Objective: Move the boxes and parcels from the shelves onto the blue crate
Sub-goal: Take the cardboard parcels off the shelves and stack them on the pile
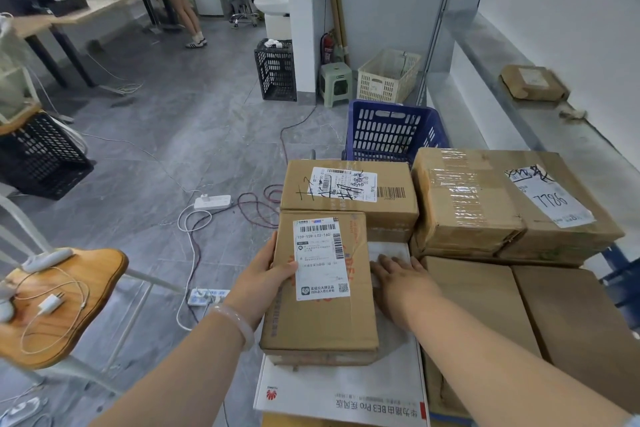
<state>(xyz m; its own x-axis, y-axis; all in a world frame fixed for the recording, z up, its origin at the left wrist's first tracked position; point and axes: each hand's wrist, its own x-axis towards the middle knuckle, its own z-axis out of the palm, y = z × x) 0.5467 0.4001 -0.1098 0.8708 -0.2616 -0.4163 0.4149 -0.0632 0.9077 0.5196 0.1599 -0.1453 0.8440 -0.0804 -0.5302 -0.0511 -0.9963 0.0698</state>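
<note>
Gripping the small EMS-labelled carton (322, 288) by its left edge, the left hand (268, 274) has its thumb laid over the top beside the shipping label, with the rest of its fingers curled round the side and hidden below. That hold looks meant to steer the carton rather than carry it, since its base lies flat on the white router box (346, 395). The right hand (398, 282) lies palm down on that white box just beside the carton's right edge, its fingers (388, 265) straight and close together, pinching nothing. By the look of it, it steadies the slippery white lid while the carton is squared up. The carton's far end meets the barcoded carton (346, 191) behind it. To the right sits the taped carton marked 7786 (502, 204), on top of two plain brown cartons (485, 305). All are packed edge to edge, probably so the load stays level and nothing tips. The blue crate (391, 128) stands open-topped just behind the stack. Strips of blue under the stack's right side hint at another crate beneath, though I cannot tell. One brown parcel (533, 83) lies on the metal shelf (519, 121) well apart to the right, so the job is not done.
</note>
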